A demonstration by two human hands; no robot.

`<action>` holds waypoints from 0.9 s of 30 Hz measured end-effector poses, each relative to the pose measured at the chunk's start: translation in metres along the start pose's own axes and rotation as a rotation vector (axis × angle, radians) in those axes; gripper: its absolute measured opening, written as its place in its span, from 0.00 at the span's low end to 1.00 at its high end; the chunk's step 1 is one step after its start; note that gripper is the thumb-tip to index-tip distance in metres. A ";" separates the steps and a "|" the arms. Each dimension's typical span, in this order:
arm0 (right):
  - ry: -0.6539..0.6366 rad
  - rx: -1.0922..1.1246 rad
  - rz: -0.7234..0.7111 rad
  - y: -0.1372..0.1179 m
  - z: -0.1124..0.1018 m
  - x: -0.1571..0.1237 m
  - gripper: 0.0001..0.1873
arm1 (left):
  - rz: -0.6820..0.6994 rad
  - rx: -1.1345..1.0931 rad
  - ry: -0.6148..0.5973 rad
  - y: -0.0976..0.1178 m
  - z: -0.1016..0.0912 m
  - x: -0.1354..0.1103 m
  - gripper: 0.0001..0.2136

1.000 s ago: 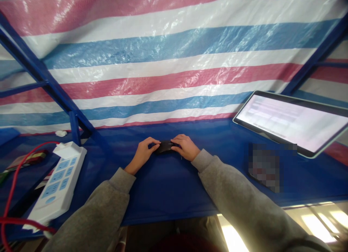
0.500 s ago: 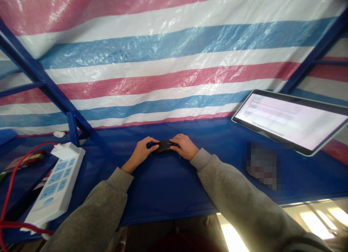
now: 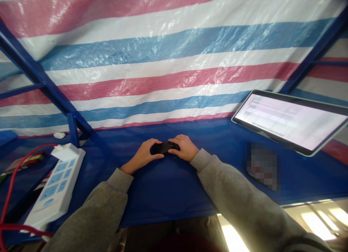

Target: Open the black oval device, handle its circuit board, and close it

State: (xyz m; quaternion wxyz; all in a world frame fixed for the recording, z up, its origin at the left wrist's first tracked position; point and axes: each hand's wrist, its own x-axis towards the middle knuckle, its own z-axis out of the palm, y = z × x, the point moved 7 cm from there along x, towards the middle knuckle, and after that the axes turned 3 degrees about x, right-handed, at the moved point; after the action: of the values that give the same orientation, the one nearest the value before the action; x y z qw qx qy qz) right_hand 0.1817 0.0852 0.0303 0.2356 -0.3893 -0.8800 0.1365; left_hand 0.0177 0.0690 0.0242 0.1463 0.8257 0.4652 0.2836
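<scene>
A small black object shaped like a computer mouse [image 3: 165,147] lies sideways over the blue tabletop, between my two hands. My left hand [image 3: 146,151] holds its left end, thumb along the near edge and fingers along the far edge. Around the right end is my right hand [image 3: 184,147], its thumb on the near side and its fingers curled over the far side. Both palms face inward, and the fingers partly hide the mouse's ends. Whether its underside rests on the table, I cannot tell.
To the left lies a white power strip [image 3: 58,183] with a red cable [image 3: 12,183]. A tablet with a lit screen [image 3: 290,118] stands at right, near a blurred-out flat object [image 3: 263,168]. Blue frame bars [image 3: 54,96] and a striped tarp [image 3: 174,74] close off the back.
My left hand has shifted its grip: its thumb and fingers are now spread wider and reach further along the mouse. The mouse has turned slightly in my hands.
</scene>
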 end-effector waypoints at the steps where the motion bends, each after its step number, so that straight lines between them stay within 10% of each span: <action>1: -0.006 0.006 -0.011 -0.002 0.001 0.000 0.26 | -0.007 0.034 -0.008 0.001 0.002 -0.001 0.26; 21: 0.037 0.127 -0.074 -0.005 -0.004 -0.001 0.23 | -0.010 0.088 -0.058 0.005 0.006 -0.001 0.33; 27: 0.133 0.214 -0.094 -0.003 -0.007 -0.001 0.21 | -0.016 0.096 0.012 0.003 0.003 -0.001 0.20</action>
State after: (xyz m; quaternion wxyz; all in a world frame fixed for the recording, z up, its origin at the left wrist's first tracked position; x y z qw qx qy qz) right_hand 0.1836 0.0827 0.0371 0.3399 -0.3285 -0.8600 0.1923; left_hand 0.0209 0.0665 0.0226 0.1058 0.8263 0.4858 0.2647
